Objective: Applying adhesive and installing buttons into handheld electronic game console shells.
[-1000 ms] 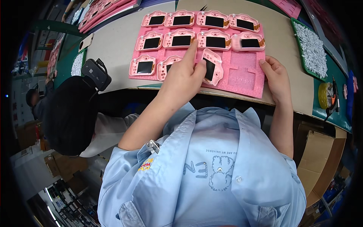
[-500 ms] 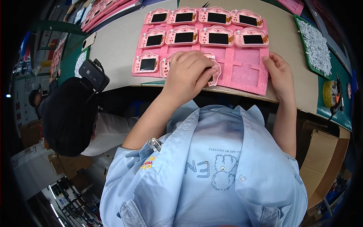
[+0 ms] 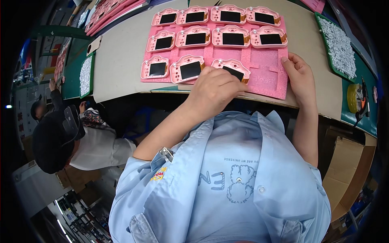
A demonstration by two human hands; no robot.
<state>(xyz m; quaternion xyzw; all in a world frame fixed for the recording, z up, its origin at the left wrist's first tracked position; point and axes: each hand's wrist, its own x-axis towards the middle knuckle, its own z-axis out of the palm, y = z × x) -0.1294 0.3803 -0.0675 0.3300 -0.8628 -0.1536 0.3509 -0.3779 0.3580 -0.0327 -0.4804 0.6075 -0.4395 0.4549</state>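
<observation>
A pink foam tray (image 3: 264, 84) lies at the table's near edge, with rows of pink game-console shells, several of them, each with a dark screen. In the nearest row my left hand (image 3: 216, 90) has closed fingers on the near side of one pink console shell (image 3: 229, 63), which sits tilted and is partly hidden by the hand. Just left of it rests another tilted pink shell (image 3: 188, 70). My right hand (image 3: 299, 72) grips the tray's right edge, thumb on top, fingers bent. Right of the held shell, bare recesses show in the foam.
Green trays of small white parts stand at right (image 3: 335, 44) and left (image 3: 86, 76). A roll of yellow tape (image 3: 353, 98) lies at the right, beside an orange-and-black tool (image 3: 364, 100). A co-worker in a black cap (image 3: 52, 139) sits at left. An open cardboard box (image 3: 344, 174) stands lower right.
My left hand has shifted right and slightly nearer along with the shell, uncovering the shell to its left. My right hand stays on the tray edge. The co-worker's head has moved left.
</observation>
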